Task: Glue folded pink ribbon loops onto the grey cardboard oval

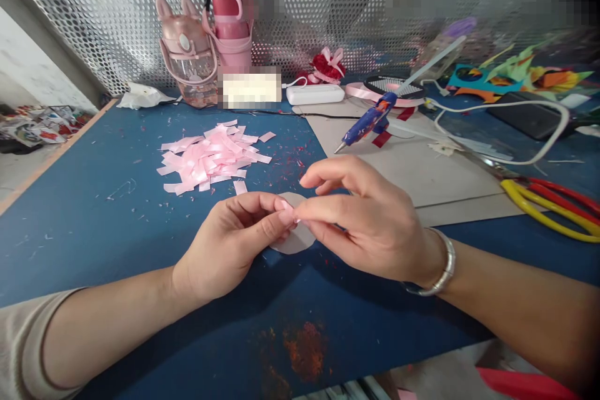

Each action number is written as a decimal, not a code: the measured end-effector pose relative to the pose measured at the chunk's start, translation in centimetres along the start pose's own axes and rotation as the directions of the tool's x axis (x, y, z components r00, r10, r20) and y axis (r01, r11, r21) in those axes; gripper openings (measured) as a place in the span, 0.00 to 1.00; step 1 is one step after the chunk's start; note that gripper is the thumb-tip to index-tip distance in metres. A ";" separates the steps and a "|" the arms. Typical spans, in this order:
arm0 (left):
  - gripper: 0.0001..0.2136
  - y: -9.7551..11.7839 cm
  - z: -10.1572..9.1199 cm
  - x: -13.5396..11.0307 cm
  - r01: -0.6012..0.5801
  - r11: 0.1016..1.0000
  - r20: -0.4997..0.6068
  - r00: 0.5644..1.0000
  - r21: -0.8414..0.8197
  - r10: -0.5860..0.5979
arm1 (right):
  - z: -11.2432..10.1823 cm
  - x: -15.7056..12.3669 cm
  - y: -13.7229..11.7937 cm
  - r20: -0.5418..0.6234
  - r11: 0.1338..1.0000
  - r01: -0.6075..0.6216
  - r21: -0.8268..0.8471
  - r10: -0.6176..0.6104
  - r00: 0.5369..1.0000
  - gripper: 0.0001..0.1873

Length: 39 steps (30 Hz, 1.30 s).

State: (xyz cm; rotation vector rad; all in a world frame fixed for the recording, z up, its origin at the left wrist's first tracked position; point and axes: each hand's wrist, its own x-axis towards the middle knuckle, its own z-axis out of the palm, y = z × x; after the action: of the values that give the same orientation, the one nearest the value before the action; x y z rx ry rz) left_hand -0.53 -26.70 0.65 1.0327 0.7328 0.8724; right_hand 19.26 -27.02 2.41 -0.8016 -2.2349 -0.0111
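Between the fingertips of my left hand (pixel 234 240) is a small piece of pink ribbon (pixel 287 205), pinched by thumb and forefinger. My right hand (pixel 363 219) meets it from the other side, its thumb and forefinger closed on the ribbon's edge, the other fingers curled above. Just beneath the fingertips lies a pale round disc (pixel 300 240), partly covered by both hands; whether a hand grips it too is hidden. Beyond my left hand a heap of cut pink ribbon pieces (pixel 213 159) is spread on the blue table, with one loose piece (pixel 240 187) near my knuckles.
A blue glue gun (pixel 368 124) rests on grey cardboard (pixel 450 169) beyond my right hand. Scissors with yellow and red handles (pixel 548 209) lie at the right. Pink bottles (pixel 190 56), a white power strip (pixel 315 95) and a white cable (pixel 506 103) line the back.
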 end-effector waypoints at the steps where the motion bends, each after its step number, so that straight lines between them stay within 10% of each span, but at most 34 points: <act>1: 0.07 0.0 0.0 0.0 0.000 1.000 0.003 1.000 0.000 0.000 | 0.0 0.1 0.0 0.008 0.999 0.028 -0.019 -0.028 1.000 0.08; 39: 0.02 -0.4 0.8 -0.8 -0.209 0.871 -0.147 0.942 0.444 0.301 | 0.8 -0.4 -0.2 -0.030 0.996 0.068 -0.050 -0.069 0.997 0.06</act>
State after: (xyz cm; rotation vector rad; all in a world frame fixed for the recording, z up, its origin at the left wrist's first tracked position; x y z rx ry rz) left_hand -0.15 -27.85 0.61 1.4645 1.0107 1.0937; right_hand 18.86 -27.17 1.64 -0.7454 -2.2390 -0.1105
